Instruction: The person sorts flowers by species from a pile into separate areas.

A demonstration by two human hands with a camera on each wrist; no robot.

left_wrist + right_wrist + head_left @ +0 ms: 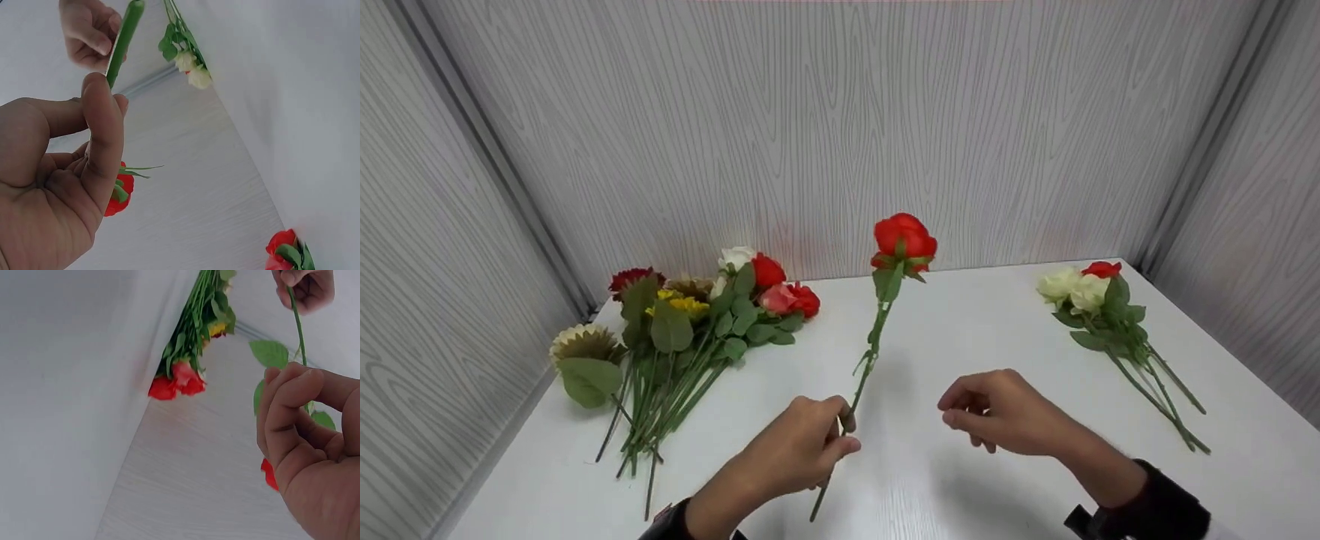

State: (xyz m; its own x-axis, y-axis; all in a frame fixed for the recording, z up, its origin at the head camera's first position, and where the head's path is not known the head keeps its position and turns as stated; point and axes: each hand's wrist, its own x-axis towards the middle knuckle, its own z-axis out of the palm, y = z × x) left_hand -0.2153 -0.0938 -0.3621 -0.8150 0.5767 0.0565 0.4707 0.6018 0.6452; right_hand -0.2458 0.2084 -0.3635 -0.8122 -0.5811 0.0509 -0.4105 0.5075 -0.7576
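Note:
A single red rose (pixel 905 238) stands almost upright over the middle of the white table, its bloom at the top and leaning slightly right. My left hand (pixel 812 442) pinches its green stem (pixel 125 42) low down, between thumb and fingers, and the stem's end pokes out below. To the right of the stem, my right hand (pixel 1006 411) hovers over the table with loosely bent fingers and holds nothing. In the right wrist view, the right hand (pixel 315 433) overlaps part of the rose and its leaves.
Left on the table (pixel 930 337) lies a heap of flowers with long stems (pixel 682 390), among them a cream bloom (pixel 583 343), yellow ones and roses. A smaller bunch with white roses (pixel 1087 292) and a red one lies at the right. Grey wood-grain panels (pixel 825 135) enclose the table.

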